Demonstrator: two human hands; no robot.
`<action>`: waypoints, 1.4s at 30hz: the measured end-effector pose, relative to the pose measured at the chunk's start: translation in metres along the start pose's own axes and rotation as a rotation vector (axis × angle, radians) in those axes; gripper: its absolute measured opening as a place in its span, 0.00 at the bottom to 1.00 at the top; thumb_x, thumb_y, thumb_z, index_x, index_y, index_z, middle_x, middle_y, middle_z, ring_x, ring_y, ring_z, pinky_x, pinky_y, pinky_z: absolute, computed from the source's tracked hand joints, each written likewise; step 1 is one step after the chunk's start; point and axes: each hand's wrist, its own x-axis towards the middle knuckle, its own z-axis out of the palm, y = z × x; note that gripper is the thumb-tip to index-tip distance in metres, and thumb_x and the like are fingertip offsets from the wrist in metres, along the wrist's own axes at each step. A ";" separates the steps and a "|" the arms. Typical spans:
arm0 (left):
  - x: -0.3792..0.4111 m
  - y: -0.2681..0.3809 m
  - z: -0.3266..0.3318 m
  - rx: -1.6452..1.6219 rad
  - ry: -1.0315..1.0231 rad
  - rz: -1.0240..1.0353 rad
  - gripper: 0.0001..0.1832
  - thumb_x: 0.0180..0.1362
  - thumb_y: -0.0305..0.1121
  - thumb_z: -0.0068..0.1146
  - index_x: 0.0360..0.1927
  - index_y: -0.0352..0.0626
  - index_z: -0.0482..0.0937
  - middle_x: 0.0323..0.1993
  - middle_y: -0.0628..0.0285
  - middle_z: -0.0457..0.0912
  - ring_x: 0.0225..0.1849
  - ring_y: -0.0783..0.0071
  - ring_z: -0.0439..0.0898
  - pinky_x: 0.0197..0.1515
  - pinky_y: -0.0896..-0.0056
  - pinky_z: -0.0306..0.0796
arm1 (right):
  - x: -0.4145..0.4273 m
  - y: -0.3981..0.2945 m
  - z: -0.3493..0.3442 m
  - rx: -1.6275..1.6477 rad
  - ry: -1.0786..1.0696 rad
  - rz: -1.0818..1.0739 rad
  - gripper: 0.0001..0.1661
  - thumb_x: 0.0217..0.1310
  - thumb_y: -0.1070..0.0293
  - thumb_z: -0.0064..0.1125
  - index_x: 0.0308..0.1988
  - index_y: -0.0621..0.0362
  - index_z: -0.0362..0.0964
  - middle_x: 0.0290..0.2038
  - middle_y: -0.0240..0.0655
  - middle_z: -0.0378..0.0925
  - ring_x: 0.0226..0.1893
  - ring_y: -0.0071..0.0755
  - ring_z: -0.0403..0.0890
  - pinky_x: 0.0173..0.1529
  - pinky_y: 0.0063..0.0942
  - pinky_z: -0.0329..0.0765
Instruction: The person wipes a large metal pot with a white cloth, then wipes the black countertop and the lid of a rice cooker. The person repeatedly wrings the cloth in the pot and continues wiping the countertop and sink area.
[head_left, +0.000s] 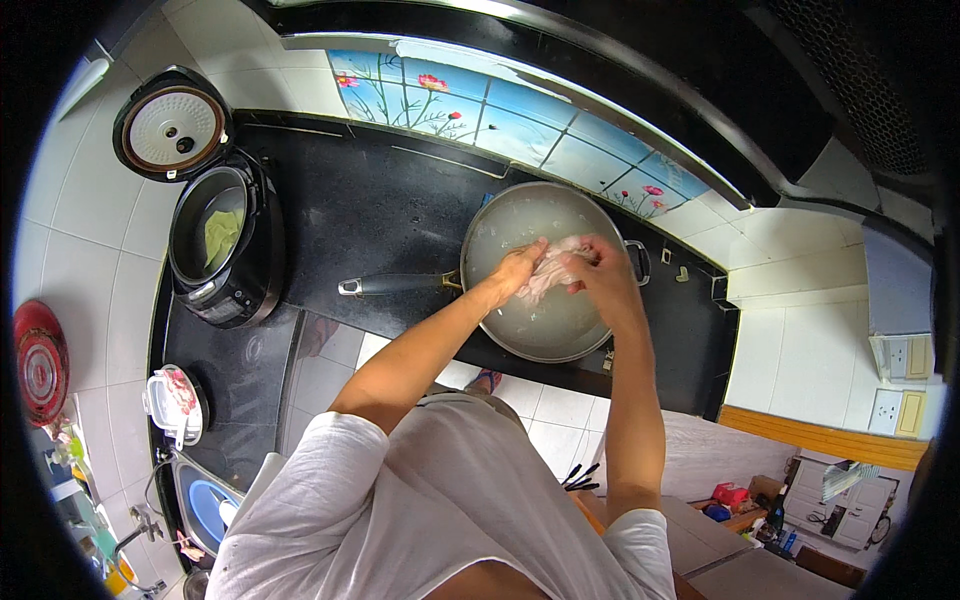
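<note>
A large wok (487, 225) with one long handle (397, 283) sits on the black countertop, holding cloudy, greyish water. Over the water, a crumpled pale pink cloth (553, 271) is bunched between both hands. My left hand (519, 266) grips its left side, thumb uppermost. On the other side, my right hand (604, 274) has its fingers curled into the folds and looks slightly blurred. The cloth's lower end hangs at the water, and I cannot tell how much of it is under the surface.
To the left stands a rice cooker (266, 277) with its lid (172, 131) raised and a pale green cloth (223, 236) inside. Beyond are a white container (161, 405) and a sink with a blue basin (201, 502). The range hood (675, 82) overhangs the back.
</note>
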 end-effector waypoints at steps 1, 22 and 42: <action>-0.001 0.003 0.003 -0.049 -0.010 -0.061 0.29 0.68 0.55 0.41 0.57 0.41 0.76 0.54 0.60 0.79 0.53 0.68 0.76 0.57 0.67 0.67 | -0.006 -0.015 -0.005 0.062 -0.002 -0.019 0.13 0.60 0.69 0.62 0.43 0.64 0.75 0.29 0.33 0.77 0.22 0.23 0.77 0.26 0.20 0.76; -0.023 0.034 0.059 -0.750 0.009 -0.095 0.20 0.66 0.47 0.44 0.43 0.44 0.81 0.41 0.60 0.84 0.43 0.66 0.82 0.50 0.61 0.73 | 0.036 0.092 0.055 0.022 0.628 -0.073 0.24 0.68 0.50 0.51 0.47 0.62 0.73 0.41 0.37 0.80 0.40 0.36 0.81 0.44 0.31 0.76; -0.034 0.068 0.071 1.005 0.383 0.492 0.31 0.65 0.47 0.44 0.71 0.53 0.58 0.74 0.48 0.50 0.74 0.45 0.50 0.67 0.25 0.44 | 0.003 0.027 0.053 1.310 0.200 0.065 0.27 0.73 0.44 0.39 0.54 0.54 0.67 0.54 0.33 0.73 0.58 0.34 0.72 0.62 0.35 0.68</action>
